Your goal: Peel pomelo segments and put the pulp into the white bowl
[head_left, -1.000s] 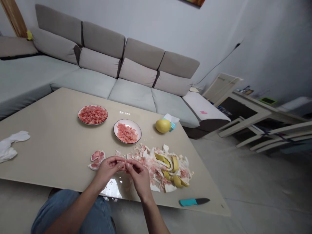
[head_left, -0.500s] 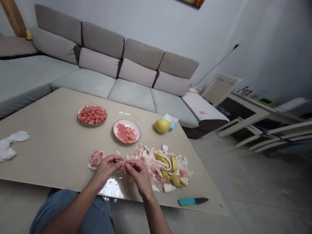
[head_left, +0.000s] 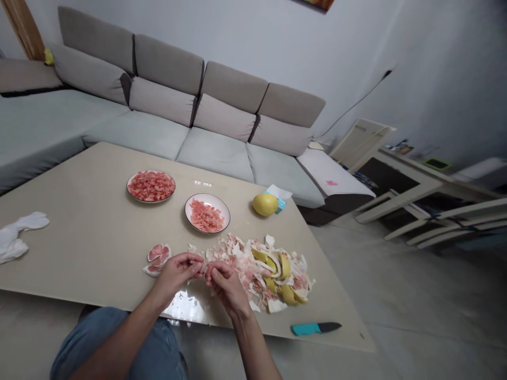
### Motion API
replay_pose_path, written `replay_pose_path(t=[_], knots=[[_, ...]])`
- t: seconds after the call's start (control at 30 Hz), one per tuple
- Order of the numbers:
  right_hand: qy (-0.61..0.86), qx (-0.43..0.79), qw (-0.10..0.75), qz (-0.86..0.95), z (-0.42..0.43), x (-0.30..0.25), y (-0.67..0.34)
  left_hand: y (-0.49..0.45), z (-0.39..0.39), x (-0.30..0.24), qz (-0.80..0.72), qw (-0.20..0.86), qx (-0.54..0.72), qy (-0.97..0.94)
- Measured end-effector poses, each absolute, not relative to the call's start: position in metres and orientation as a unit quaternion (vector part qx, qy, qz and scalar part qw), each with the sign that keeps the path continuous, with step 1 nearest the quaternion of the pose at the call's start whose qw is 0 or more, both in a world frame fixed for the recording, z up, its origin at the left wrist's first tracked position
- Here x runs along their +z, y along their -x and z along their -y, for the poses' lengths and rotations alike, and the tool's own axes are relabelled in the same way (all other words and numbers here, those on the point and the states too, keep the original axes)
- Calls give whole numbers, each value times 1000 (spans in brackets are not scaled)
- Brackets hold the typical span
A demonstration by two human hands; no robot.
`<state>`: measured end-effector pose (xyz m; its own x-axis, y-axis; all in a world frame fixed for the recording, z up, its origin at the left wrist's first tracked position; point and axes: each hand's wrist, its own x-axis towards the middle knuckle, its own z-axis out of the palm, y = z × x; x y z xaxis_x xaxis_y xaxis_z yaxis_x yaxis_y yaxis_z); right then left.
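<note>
My left hand and my right hand meet fingertip to fingertip over the near edge of the beige table. Both pinch a small pink pomelo piece between them. Just behind and right of the hands lies a heap of pink and white membrane scraps and yellow peel. Left of my left hand rest a few unpeeled pink segments. Two plates of peeled pink flesh stand farther back, one plate fuller than the nearer plate.
A whole yellow pomelo sits by a tissue pack at the table's far right. A teal-handled knife lies near the front right corner. A white cloth is at the left edge. A grey sofa runs behind.
My hands stay together over the same spot. The right hand's fingers have curled in tighter on the piece, and the view has shifted very slightly.
</note>
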<state>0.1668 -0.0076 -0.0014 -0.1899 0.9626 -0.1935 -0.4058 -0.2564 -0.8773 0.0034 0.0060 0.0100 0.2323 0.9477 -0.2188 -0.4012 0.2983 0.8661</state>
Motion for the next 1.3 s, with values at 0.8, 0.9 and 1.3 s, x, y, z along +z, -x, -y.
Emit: replay_pose_path(t=[0.8,0.9,1.3], knots=[[555,450,457,531,15,13,-156,-2,-6,13,-390,697,472,-373],[546,481,460,509,14,16,-157,-3,-6,15,-393,700,472,-365],[538,526,486,444,11,5,-166,1,-8,10,-388,706,497,-322]])
